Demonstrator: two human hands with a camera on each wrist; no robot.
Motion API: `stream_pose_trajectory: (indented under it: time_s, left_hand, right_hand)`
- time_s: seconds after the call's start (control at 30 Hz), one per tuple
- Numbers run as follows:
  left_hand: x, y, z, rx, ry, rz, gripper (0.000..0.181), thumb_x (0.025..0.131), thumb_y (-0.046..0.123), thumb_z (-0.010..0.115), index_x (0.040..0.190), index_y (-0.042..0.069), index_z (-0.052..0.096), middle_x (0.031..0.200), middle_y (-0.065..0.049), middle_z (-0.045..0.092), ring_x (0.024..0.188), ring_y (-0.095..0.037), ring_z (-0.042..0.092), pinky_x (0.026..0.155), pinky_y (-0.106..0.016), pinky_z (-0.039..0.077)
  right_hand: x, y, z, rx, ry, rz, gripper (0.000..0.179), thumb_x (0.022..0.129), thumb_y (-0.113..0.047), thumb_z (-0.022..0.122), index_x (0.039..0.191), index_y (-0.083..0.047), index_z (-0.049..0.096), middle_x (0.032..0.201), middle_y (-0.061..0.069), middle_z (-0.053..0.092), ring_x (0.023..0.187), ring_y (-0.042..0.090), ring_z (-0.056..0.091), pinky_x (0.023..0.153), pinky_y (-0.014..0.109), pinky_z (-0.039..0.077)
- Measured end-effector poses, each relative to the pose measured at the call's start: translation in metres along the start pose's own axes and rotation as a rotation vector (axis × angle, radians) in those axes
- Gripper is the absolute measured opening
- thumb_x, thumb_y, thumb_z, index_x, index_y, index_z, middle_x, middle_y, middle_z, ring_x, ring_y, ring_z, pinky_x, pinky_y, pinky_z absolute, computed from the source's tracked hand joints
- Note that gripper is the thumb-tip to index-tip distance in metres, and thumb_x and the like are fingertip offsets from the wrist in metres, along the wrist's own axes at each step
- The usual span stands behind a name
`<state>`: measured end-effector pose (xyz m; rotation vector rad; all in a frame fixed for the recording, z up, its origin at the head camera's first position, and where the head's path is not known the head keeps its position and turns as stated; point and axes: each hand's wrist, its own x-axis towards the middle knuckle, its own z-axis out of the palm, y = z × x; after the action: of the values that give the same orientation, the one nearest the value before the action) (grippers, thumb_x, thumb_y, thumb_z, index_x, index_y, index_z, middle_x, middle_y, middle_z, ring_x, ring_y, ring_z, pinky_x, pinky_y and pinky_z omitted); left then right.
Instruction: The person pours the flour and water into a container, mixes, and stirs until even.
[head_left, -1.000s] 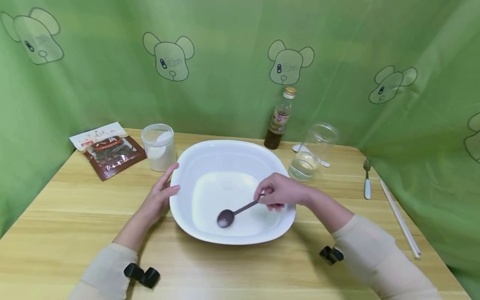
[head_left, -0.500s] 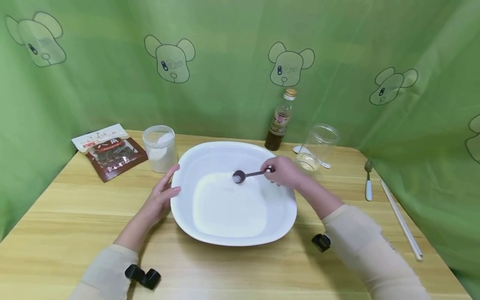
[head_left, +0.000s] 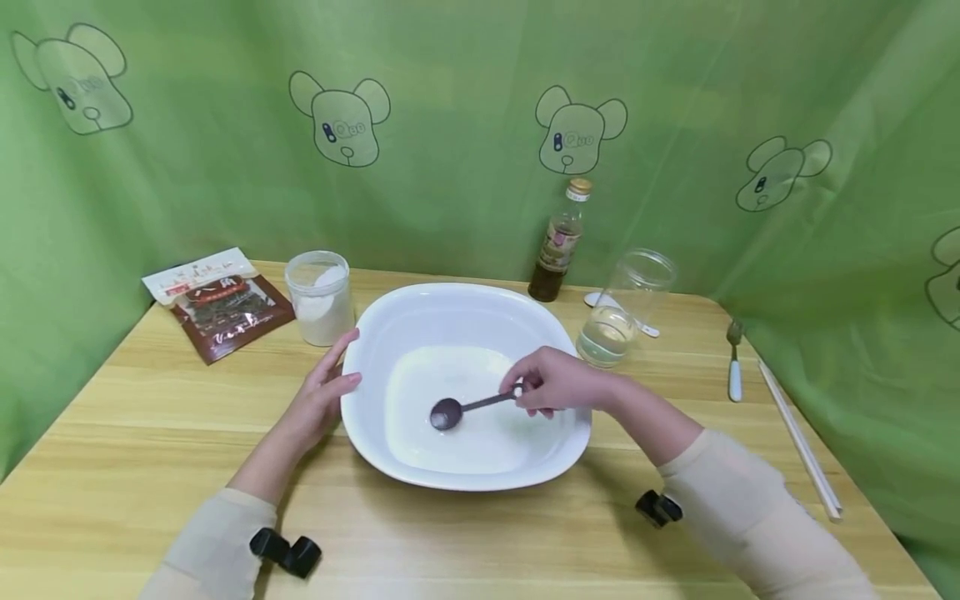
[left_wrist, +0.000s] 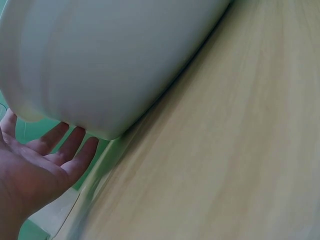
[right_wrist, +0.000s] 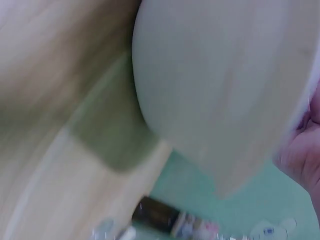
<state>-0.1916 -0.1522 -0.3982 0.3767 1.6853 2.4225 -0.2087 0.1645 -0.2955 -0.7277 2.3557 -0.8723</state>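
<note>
The person's right hand (head_left: 555,381) pinches the handle of a dark spoon (head_left: 447,414), whose bowl is low inside a big white basin (head_left: 450,312); I can't tell whether it touches the bottom. The left hand (head_left: 322,392) grips nothing, its fingers laid out against the basin's left side. From the left wrist you see what the head view hides: fingers reaching the outer wall beneath the rim. The right wrist view is mostly blurred basin wall, with just a bit of that hand at the edge and the spoon out of sight.

Just beyond the left hand stands a tub (head_left: 322,312) of white powder, then a packet (head_left: 228,310) at far left. Far right of the basin are a jar (head_left: 603,337) of clear liquid and a bottle (head_left: 557,250). A fork (head_left: 735,371) and chopsticks (head_left: 802,442) lie along the surface's (head_left: 465,542) right side.
</note>
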Motion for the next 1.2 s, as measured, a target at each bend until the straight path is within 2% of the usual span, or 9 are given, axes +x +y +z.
stream_pose_trajectory:
  time_s: [0.1, 0.23, 0.37, 0.47, 0.67, 0.83, 0.93, 1.07, 1.2]
  left_hand:
    - [0.0, 0.0, 0.0, -0.003, 0.0, 0.0, 0.065, 0.081, 0.003, 0.044, 0.138, 0.014, 0.017, 0.13, -0.025, 0.024, 0.101, -0.024, 0.048, 0.08, -0.034, 0.045]
    - [0.0, 0.001, -0.001, -0.002, 0.002, 0.001, 0.065, 0.081, 0.003, 0.045, 0.138, 0.014, 0.017, 0.13, -0.026, 0.024, 0.101, -0.024, 0.048, 0.079, -0.034, 0.046]
    - [-0.001, 0.001, -0.001, -0.006, 0.004, 0.0, 0.065, 0.081, 0.003, 0.045, 0.139, 0.014, 0.017, 0.131, -0.026, 0.024, 0.099, -0.022, 0.05, 0.079, -0.034, 0.046]
    - [-0.003, 0.0, -0.001, -0.006, 0.006, 0.001, 0.065, 0.081, 0.003, 0.044, 0.139, 0.013, 0.016, 0.132, -0.025, 0.023, 0.099, -0.021, 0.05, 0.079, -0.035, 0.046]
    - [-0.003, -0.002, 0.001, -0.004, -0.004, -0.003, 0.065, 0.081, 0.003, 0.044, 0.139, 0.012, 0.015, 0.133, -0.024, 0.023, 0.102, -0.024, 0.047, 0.081, -0.036, 0.045]
    - [-0.001, -0.001, 0.0, -0.006, -0.009, 0.007, 0.066, 0.08, 0.004, 0.045, 0.139, 0.013, 0.016, 0.132, -0.024, 0.023, 0.102, -0.024, 0.047, 0.08, -0.035, 0.045]
    - [0.0, 0.001, 0.0, -0.008, -0.012, 0.009, 0.066, 0.08, 0.004, 0.045, 0.139, 0.014, 0.016, 0.131, -0.025, 0.023, 0.101, -0.025, 0.048, 0.079, -0.035, 0.046]
    - [0.001, 0.001, 0.0, -0.007, -0.014, 0.005, 0.065, 0.081, 0.004, 0.045, 0.139, 0.013, 0.015, 0.131, -0.026, 0.024, 0.101, -0.025, 0.047, 0.079, -0.035, 0.046]
    - [0.0, 0.001, 0.0, 0.001, -0.007, 0.0, 0.065, 0.081, 0.004, 0.044, 0.139, 0.013, 0.016, 0.13, -0.026, 0.024, 0.101, -0.024, 0.048, 0.079, -0.035, 0.046]
  right_hand:
    - [-0.016, 0.006, -0.011, 0.006, -0.013, 0.011, 0.021, 0.077, 0.002, 0.053, 0.096, 0.0, 0.061, 0.06, 0.007, 0.056, 0.045, 0.013, 0.047, 0.039, 0.021, 0.04]
    - [-0.027, 0.017, -0.026, -0.005, 0.064, 0.046, 0.021, 0.079, 0.002, 0.051, 0.098, 0.004, 0.059, 0.06, 0.008, 0.055, 0.045, 0.018, 0.048, 0.036, 0.02, 0.036]
    - [-0.015, 0.024, -0.027, -0.044, 0.197, 0.078, 0.02, 0.081, 0.0, 0.052, 0.099, 0.004, 0.059, 0.062, 0.008, 0.057, 0.045, 0.018, 0.049, 0.036, 0.023, 0.038]
    - [0.004, 0.024, -0.019, -0.035, 0.24, 0.082, 0.021, 0.081, -0.001, 0.052, 0.101, 0.002, 0.059, 0.066, 0.012, 0.059, 0.047, 0.016, 0.05, 0.039, 0.025, 0.041]
    - [0.027, 0.008, 0.003, 0.019, 0.128, 0.017, 0.019, 0.081, -0.001, 0.053, 0.099, 0.001, 0.06, 0.063, 0.012, 0.058, 0.046, 0.014, 0.05, 0.04, 0.023, 0.041]
    - [0.008, -0.001, 0.005, 0.009, -0.015, -0.014, 0.017, 0.08, 0.0, 0.053, 0.094, -0.001, 0.062, 0.059, 0.008, 0.057, 0.042, 0.013, 0.046, 0.037, 0.023, 0.039]
    - [-0.013, 0.002, -0.003, -0.015, -0.041, -0.012, 0.017, 0.078, 0.002, 0.052, 0.092, 0.0, 0.062, 0.056, 0.008, 0.055, 0.04, 0.012, 0.044, 0.035, 0.022, 0.04]
    - [-0.03, 0.012, -0.019, -0.062, 0.042, 0.051, 0.019, 0.076, 0.005, 0.05, 0.09, 0.001, 0.062, 0.053, 0.006, 0.052, 0.04, 0.014, 0.045, 0.034, 0.021, 0.038]
    - [-0.025, 0.02, -0.028, -0.124, 0.182, 0.099, 0.02, 0.075, 0.004, 0.05, 0.091, 0.002, 0.062, 0.052, 0.005, 0.052, 0.041, 0.017, 0.047, 0.034, 0.022, 0.037]
